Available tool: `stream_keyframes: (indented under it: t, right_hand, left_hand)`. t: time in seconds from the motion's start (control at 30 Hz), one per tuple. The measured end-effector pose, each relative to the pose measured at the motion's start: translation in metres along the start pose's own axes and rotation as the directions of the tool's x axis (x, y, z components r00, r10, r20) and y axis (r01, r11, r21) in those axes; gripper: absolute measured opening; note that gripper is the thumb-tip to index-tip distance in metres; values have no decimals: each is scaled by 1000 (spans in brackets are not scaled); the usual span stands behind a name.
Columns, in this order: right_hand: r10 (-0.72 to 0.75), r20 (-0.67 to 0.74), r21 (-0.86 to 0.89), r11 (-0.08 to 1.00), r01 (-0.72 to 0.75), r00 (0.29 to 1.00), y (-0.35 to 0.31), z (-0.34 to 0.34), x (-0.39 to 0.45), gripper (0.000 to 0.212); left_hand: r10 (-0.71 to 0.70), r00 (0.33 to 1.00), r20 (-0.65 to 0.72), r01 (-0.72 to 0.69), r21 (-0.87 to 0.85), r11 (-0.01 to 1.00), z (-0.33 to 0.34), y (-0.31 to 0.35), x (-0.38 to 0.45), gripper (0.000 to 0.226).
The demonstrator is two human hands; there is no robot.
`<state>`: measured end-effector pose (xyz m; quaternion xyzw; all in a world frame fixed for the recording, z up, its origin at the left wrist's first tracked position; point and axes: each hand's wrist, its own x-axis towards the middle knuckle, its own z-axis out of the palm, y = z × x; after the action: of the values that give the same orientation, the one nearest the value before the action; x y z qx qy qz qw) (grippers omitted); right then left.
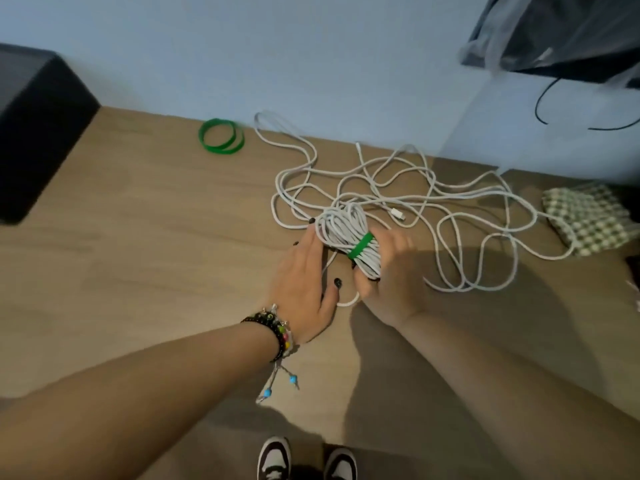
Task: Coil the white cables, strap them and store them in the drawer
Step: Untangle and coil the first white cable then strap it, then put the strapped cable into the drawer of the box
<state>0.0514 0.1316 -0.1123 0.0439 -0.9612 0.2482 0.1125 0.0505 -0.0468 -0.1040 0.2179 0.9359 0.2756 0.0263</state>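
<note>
A coiled bundle of white cable (343, 226) sits at the middle of the wooden table, bound by a green strap (360, 245). My right hand (391, 282) grips the bundle from below and the right, fingers curled round its lower end. My left hand (304, 289) lies beside the bundle on its left, fingers straight, fingertips touching the coil's upper edge. Loose white cable (450, 202) sprawls in tangled loops behind and to the right, with a connector plug (398, 214) showing. Two spare green straps (221, 136) lie by the wall.
A black box (38, 133) stands at the table's left end. A green checked pouch (588, 220) lies at the right edge. A dark bag in plastic (561, 32) hangs at the upper right with a black wire beneath. My shoes (304, 459) show below the table's front edge.
</note>
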Motion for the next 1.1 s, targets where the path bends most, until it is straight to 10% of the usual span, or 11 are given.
stream_keyframes:
  t: [0.8, 0.97, 1.1]
  right_hand:
    - [84, 71, -15, 996, -83, 994, -11, -11, 5, 61]
    - [88, 148, -35, 996, -83, 985, -21, -24, 6, 60]
    - [39, 142, 57, 997, -47, 989, -42, -41, 23, 54]
  left_hand:
    - [-85, 996, -18, 85, 20, 996, 7, -2, 5, 75]
    - [-123, 992, -10, 117, -235, 965, -16, 2, 7, 64]
    - [-346, 930, 121, 346, -602, 720, -59, 2, 20, 48]
